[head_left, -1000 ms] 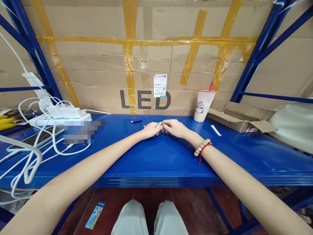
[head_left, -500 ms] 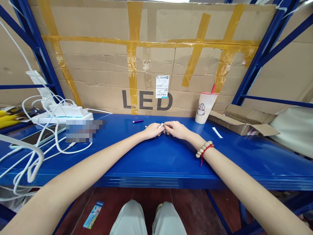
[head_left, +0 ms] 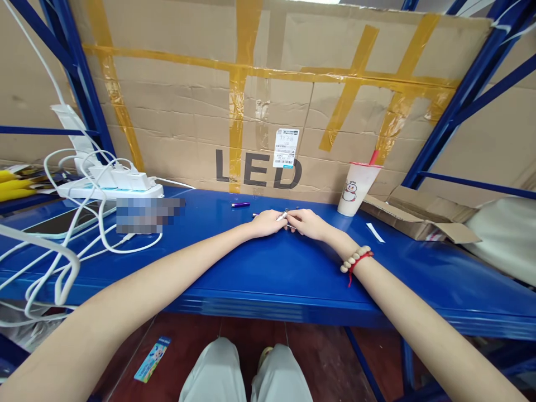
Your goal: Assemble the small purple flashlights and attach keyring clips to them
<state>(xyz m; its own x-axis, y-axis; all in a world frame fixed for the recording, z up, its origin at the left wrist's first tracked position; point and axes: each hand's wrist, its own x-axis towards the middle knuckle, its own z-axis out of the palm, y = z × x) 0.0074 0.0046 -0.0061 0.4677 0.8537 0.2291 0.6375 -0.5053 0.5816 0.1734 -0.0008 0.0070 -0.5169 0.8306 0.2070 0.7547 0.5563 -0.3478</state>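
- My left hand (head_left: 267, 224) has its fingers closed on a silver piece (head_left: 282, 216), between my two hands.
- My right hand (head_left: 310, 224) curls its fingers in beside it; I can't tell what they pinch.
- Just beyond my left: a purple tube (head_left: 240, 205).
- Rightward: cup (head_left: 355, 191), white strip (head_left: 376, 233), carton (head_left: 406, 218).
- Leftward: power strip (head_left: 153, 191), tangled cables (head_left: 72, 258).
- Under my hands, blue table (head_left: 268, 273); behind, a taped box (head_left: 180, 117).

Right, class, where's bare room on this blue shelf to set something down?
Bare: the shelf between left forearm, right forearm and its front edge; also its right side, between that arm, white strip, open box and front edge. Crowded: left end, with cables, phone and power strip; back right, where the cup stands beside the box.
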